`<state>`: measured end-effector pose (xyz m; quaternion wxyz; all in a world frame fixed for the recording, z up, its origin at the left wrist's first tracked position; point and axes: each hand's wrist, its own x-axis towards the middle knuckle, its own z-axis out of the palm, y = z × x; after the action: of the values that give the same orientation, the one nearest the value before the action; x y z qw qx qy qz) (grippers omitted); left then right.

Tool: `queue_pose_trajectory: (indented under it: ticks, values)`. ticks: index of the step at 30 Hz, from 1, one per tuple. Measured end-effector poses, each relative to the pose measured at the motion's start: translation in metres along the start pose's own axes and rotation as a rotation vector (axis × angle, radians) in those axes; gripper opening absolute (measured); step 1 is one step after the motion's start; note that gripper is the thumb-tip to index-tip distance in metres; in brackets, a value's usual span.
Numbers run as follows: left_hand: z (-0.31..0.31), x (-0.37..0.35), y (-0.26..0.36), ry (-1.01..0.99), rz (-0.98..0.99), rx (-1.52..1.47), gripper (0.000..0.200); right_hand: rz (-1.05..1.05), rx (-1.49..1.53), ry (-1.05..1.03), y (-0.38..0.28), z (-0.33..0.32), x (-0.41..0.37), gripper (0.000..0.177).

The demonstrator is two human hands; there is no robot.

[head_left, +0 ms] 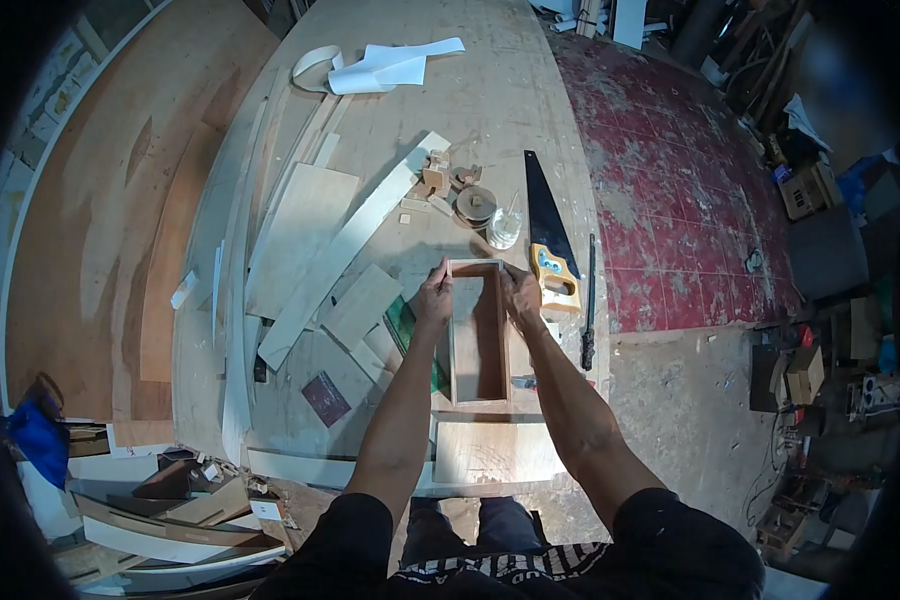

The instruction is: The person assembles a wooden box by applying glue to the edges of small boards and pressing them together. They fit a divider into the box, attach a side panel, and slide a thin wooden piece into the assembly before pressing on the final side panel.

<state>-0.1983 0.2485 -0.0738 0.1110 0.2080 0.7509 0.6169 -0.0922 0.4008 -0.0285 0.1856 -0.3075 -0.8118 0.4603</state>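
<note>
Between my two hands is a narrow rectangular wooden box frame [505, 345], its long sides running away from me. My left hand [434, 295] is closed on its far left corner. At the far right corner, my right hand [521, 296] grips the frame in the same way. A handsaw [553, 230] with a yellow handle lies just right of my right hand. Under my left forearm, a green strip [402, 325] shows beside the frame. A glass jar [504, 228] stands beyond the frame's far end.
Several boards [303, 220] and a long pale plank [355, 245] lie to the left. A dark red sandpaper piece [325, 398] is near the front. Wood blocks [435, 175] sit by a round disc [476, 204]. White paper [385, 68] lies at the back; a thin black tool [589, 300] at the right edge.
</note>
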Motion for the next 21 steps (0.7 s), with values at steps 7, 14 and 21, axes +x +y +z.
queue_pose_trajectory:
  ticks: [7,14,21]
  values:
    - [0.001,0.0,0.002,-0.021,-0.026,-0.064,0.041,0.043,0.005,-0.006,-0.004,-0.003,-0.002,0.033]
    - [-0.015,0.001,0.011,-0.246,-0.116,-0.126,0.048,0.069,0.095,-0.17,0.017,-0.006,0.005,0.041]
    - [-0.064,-0.038,0.041,0.128,-0.328,-0.198,0.041,0.186,0.341,-0.009,0.005,-0.053,-0.047,0.049]
